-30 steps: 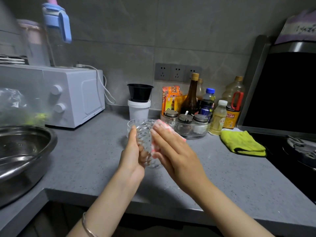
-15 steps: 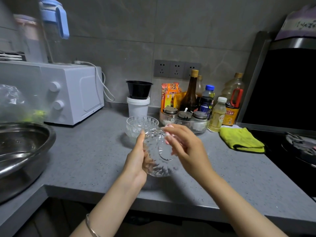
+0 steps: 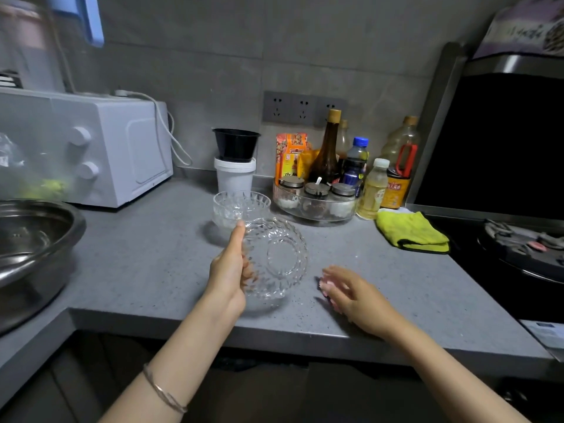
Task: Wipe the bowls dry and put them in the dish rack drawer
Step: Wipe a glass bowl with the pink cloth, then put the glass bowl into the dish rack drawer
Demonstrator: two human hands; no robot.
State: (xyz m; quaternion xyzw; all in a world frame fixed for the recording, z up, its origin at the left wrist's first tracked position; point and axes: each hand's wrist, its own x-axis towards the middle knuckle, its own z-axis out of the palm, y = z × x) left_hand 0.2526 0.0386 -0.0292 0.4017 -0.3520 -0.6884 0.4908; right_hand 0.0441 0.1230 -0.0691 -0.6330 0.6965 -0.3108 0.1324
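One cut-glass bowl (image 3: 276, 257), tilted above the counter (image 3: 146, 270) near its front edge, is gripped at the rim by the left hand (image 3: 227, 271). Just right of it, not touching, the right hand (image 3: 354, 296) covers a pink cloth (image 3: 326, 284); whether it grips the cloth I cannot tell.

Left arm: you are reaching it forward from the lower centre, forearm bare, wrist straight.
Left hand (image 3: 229, 270): you are gripping the glass bowl (image 3: 274, 257) by its left rim, thumb pointing up along the edge and fingers curling behind the glass.
Right arm: you are extending it from the lower right, forearm angling inward.
Right hand (image 3: 354, 293): you are holding it palm down, fingers loosely bent over a pink cloth (image 3: 324, 283); grip unclear.
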